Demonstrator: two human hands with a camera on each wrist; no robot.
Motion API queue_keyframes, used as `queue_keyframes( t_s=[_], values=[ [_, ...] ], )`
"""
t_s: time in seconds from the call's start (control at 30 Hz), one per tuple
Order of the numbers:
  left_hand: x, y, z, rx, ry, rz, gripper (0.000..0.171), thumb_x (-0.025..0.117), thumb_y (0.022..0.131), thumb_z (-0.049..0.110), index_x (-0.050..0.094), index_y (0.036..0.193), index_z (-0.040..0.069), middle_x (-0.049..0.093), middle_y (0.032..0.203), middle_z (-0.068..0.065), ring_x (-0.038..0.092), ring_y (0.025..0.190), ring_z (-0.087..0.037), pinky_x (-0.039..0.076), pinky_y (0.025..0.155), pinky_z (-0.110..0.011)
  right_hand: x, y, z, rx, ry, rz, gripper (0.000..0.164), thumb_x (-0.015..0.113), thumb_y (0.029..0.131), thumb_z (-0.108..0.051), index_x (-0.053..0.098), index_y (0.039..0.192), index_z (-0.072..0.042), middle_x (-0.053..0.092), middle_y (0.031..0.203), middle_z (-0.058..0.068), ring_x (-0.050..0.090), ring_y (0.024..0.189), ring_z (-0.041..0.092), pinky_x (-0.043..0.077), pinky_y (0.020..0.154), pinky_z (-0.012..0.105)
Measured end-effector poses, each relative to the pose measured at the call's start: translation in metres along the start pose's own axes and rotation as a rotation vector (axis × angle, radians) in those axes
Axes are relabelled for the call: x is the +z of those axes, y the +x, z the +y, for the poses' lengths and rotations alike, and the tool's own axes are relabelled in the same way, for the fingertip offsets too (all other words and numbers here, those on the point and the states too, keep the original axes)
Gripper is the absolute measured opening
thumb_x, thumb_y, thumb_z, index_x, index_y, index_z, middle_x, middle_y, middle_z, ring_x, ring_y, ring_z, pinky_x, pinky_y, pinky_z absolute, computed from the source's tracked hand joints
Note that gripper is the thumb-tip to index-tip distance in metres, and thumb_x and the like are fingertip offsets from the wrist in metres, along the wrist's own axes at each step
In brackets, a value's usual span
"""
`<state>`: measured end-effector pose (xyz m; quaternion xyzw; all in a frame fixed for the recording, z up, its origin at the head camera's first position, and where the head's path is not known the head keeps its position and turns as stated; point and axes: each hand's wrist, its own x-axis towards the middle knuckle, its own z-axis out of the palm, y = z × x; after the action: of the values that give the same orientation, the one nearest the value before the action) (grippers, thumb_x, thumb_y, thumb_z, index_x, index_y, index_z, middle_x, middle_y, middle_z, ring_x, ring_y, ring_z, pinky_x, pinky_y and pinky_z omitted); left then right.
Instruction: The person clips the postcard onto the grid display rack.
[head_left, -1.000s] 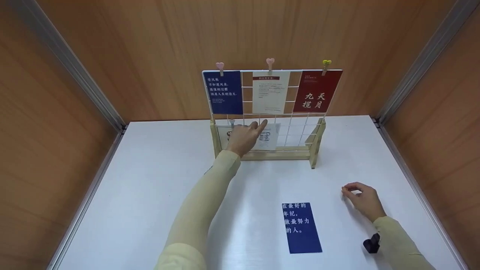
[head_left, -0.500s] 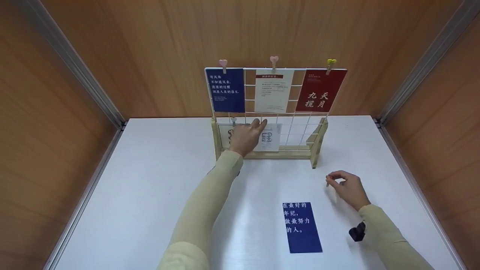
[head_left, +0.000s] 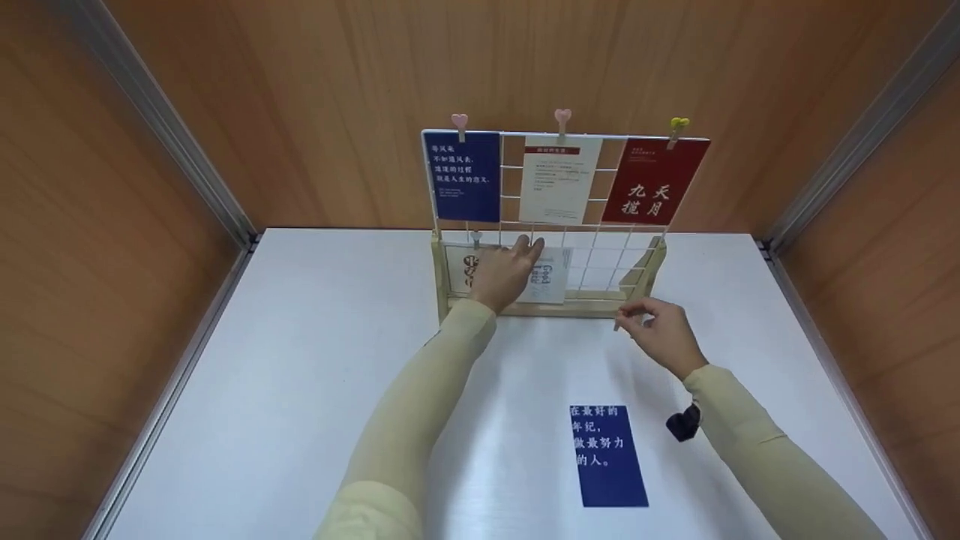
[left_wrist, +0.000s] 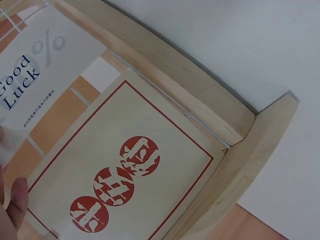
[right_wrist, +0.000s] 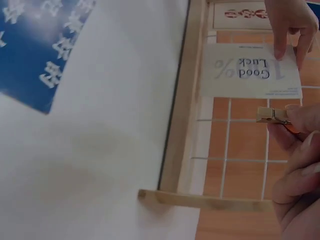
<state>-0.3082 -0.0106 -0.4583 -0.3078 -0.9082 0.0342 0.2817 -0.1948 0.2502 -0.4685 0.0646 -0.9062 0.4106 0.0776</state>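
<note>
My left hand (head_left: 504, 276) is at the lower row of the white wire grid rack (head_left: 592, 259). Thumb and fingers pinch the upper part of a pale "Good Luck" card (right_wrist: 247, 70), which lies against the wires. My right hand (head_left: 661, 336) is near the rack's lower right corner, with a small wooden clothespin (right_wrist: 272, 115) between thumb and forefinger; a bit of orange shows at the clothespin's held end. To the left of the held card hangs a cream card with red round prints (left_wrist: 165, 120), under a grey clip (head_left: 476, 238).
Along the rack's top bar hang a blue card (head_left: 466, 191), a white card (head_left: 559, 187) and a red card (head_left: 649, 191), each under a heart-topped clip. Another blue card (head_left: 611, 480) lies on the white table (head_left: 315, 375). Wood-grain panels (head_left: 360, 97) wall the table in.
My right hand has moved forward and left with the clothespin, from the table's right side to the rack's lower right. The left hand stays at the "Good Luck" card. The view has shifted slightly.
</note>
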Motion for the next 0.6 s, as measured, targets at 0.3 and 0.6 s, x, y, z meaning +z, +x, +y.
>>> queue_keyframes(
  t_s=[0.3,0.6],
  values=[
    [-0.002,0.007,0.001,-0.021,0.043,0.001,0.035,0.052,0.101,0.012,0.063,0.134,0.016,0.068,0.120,-0.006,0.063,0.059,-0.013,0.051,0.048,-0.024,0.000,0.045,-0.059,-0.095,0.024,-0.001,0.016,0.072,0.092,-0.012,0.073,0.107,-0.005,0.070,0.107,0.006,0.060,0.085,0.022,0.049,0.068,0.027],
    [-0.001,0.002,0.003,0.001,0.057,0.008,0.035,0.056,0.099,0.012,0.064,0.132,0.016,0.069,0.117,-0.005,0.061,0.056,-0.011,0.052,0.049,-0.024,0.016,0.070,-0.074,-0.264,-0.024,0.134,0.009,0.078,0.085,-0.006,0.078,0.094,-0.005,0.074,0.096,0.006,0.058,0.074,0.018,0.045,0.063,0.028]
  ],
)
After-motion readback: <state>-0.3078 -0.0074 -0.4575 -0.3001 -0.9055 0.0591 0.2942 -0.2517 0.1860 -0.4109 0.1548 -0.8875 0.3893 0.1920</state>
